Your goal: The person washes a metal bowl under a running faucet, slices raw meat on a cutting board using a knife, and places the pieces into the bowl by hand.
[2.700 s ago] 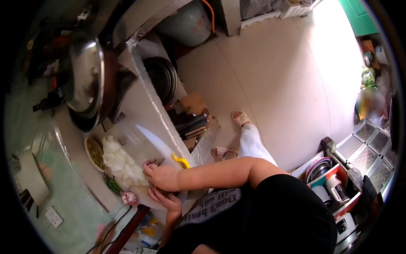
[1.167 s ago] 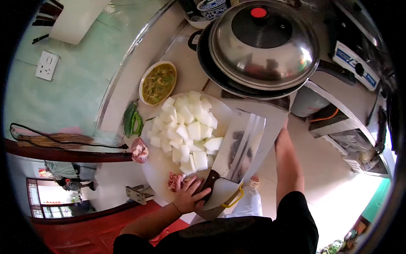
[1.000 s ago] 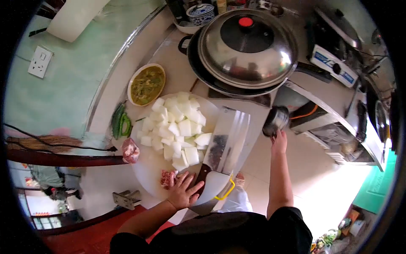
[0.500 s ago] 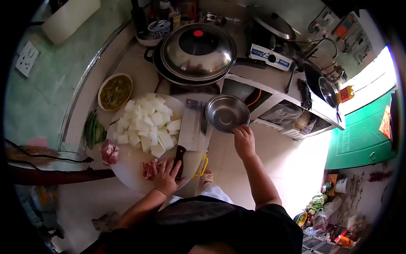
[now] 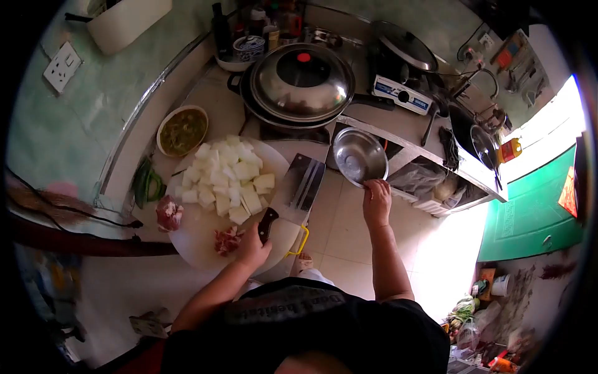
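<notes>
My left hand (image 5: 252,248) is closed round the dark handle of a cleaver (image 5: 300,186), whose broad blade points away over the right edge of the round cutting board (image 5: 196,249). Beside that hand lies a small heap of cut red meat (image 5: 228,240). A pile of white vegetable chunks (image 5: 227,174) covers the board's far part, and a larger piece of raw meat (image 5: 169,214) sits at its left edge. With my right hand (image 5: 377,202) I grip the near rim of a metal bowl (image 5: 360,157), held tilted above the floor; its inside shows no food.
A lidded wok (image 5: 302,84) stands beyond the board, its handle reaching right. An oval dish of food (image 5: 182,131) and green peppers (image 5: 148,182) lie to the left. A portable stove (image 5: 402,93) is at the back right, and a yellow handle (image 5: 300,242) sticks out by the board.
My left hand has gone from lying spread by the meat to gripping the cleaver, which is now lifted and turned rightward. My right hand has carried the bowl a little to the right.
</notes>
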`<action>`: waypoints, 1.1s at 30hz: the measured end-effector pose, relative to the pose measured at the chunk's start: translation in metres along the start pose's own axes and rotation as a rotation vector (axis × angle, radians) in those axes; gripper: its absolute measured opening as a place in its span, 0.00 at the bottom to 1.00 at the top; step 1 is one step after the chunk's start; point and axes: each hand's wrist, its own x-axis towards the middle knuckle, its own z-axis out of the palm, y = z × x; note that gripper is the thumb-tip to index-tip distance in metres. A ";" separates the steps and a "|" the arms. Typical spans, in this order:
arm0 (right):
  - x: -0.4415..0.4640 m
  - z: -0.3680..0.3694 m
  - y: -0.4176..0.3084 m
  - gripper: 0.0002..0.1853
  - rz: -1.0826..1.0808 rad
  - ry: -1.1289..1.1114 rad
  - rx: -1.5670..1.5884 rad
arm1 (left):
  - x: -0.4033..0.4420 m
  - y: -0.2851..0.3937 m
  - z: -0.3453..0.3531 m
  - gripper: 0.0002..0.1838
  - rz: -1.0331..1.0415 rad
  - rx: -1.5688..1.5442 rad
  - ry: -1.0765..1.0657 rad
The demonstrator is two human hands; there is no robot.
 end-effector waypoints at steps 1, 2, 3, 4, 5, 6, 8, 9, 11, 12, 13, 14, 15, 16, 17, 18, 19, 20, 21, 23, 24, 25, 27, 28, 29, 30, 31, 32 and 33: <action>0.000 -0.004 0.004 0.09 -0.016 0.010 0.002 | -0.005 0.004 -0.007 0.26 -0.075 -0.170 -0.034; -0.001 -0.004 0.006 0.09 0.002 0.019 -0.006 | -0.010 0.005 -0.011 0.24 -0.147 -0.340 -0.076; -0.004 -0.003 0.008 0.09 -0.001 0.034 0.006 | -0.017 -0.013 -0.001 0.22 -0.055 -0.364 -0.079; -0.006 -0.005 0.008 0.10 -0.003 0.051 0.014 | -0.025 -0.018 -0.004 0.22 -0.034 -0.361 -0.102; -0.009 -0.006 0.006 0.11 0.022 0.029 0.032 | -0.033 -0.021 -0.006 0.19 -0.236 -0.615 -0.155; -0.013 -0.003 0.006 0.11 0.015 0.029 0.045 | -0.036 -0.019 -0.010 0.17 -0.451 -0.859 -0.206; -0.017 -0.001 -0.002 0.10 0.003 -0.014 0.078 | -0.039 0.002 -0.033 0.15 -0.513 -1.072 -0.208; -0.021 0.006 -0.003 0.10 -0.001 -0.044 0.090 | -0.041 0.011 -0.044 0.14 -0.583 -1.295 -0.179; -0.022 0.018 -0.008 0.09 -0.001 -0.078 0.121 | -0.041 0.018 -0.060 0.14 -0.571 -1.316 -0.172; -0.021 0.024 -0.011 0.09 -0.012 -0.117 0.145 | -0.042 0.019 -0.064 0.14 -0.557 -1.352 -0.163; -0.021 0.029 -0.014 0.09 -0.039 -0.106 0.155 | -0.046 0.014 -0.067 0.15 -0.532 -1.364 -0.176; -0.021 0.033 -0.019 0.09 -0.037 -0.109 0.165 | -0.049 0.014 -0.070 0.15 -0.537 -1.357 -0.169; -0.021 0.036 -0.024 0.09 -0.048 -0.129 0.187 | -0.052 0.015 -0.073 0.16 -0.524 -1.381 -0.145; -0.021 0.038 -0.029 0.09 -0.060 -0.149 0.209 | -0.055 0.016 -0.077 0.17 -0.510 -1.405 -0.120; -0.021 0.040 -0.034 0.09 -0.062 -0.152 0.218 | -0.057 0.017 -0.079 0.17 -0.514 -1.401 -0.111; -0.021 0.039 -0.040 0.09 -0.074 -0.170 0.259 | -0.059 0.019 -0.082 0.18 -0.491 -1.401 -0.102; -0.020 0.038 -0.044 0.10 -0.087 -0.185 0.297 | -0.059 0.018 -0.084 0.19 -0.466 -1.403 -0.096; -0.019 0.036 -0.048 0.10 -0.090 -0.185 0.302 | -0.058 0.018 -0.085 0.19 -0.466 -1.401 -0.089; -0.018 0.033 -0.051 0.10 -0.097 -0.183 0.310 | -0.058 0.018 -0.086 0.20 -0.426 -1.313 -0.062; -0.021 0.033 -0.054 0.10 -0.079 -0.171 0.321 | -0.060 0.015 -0.087 0.21 -0.403 -1.218 -0.001; -0.022 0.033 -0.051 0.10 -0.054 -0.157 0.321 | -0.060 0.010 -0.085 0.21 -0.382 -1.074 0.029; -0.022 0.031 -0.048 0.11 -0.028 -0.160 0.306 | -0.058 0.002 -0.080 0.22 -0.361 -0.928 0.060; -0.021 0.023 -0.044 0.10 -0.020 -0.138 0.279 | -0.052 -0.009 -0.067 0.22 -0.265 -0.617 0.269; -0.020 0.018 -0.040 0.10 -0.055 -0.121 0.309 | -0.046 -0.001 -0.064 0.22 -0.243 -0.522 0.357; -0.020 0.013 -0.035 0.09 -0.064 -0.130 0.300 | -0.041 0.001 -0.060 0.22 -0.252 -0.512 0.382; -0.020 0.010 -0.033 0.09 -0.069 -0.137 0.285 | -0.035 0.000 -0.052 0.21 -0.264 -0.469 0.447; -0.019 0.009 -0.033 0.09 -0.079 -0.139 0.294 | -0.032 -0.003 -0.043 0.20 -0.272 -0.430 0.506; -0.018 0.007 -0.030 0.09 -0.090 -0.154 0.291 | -0.031 -0.013 -0.033 0.20 -0.272 -0.430 0.513; -0.016 0.001 -0.028 0.10 -0.095 -0.169 0.281 | -0.026 -0.018 -0.030 0.19 -0.322 -0.717 0.451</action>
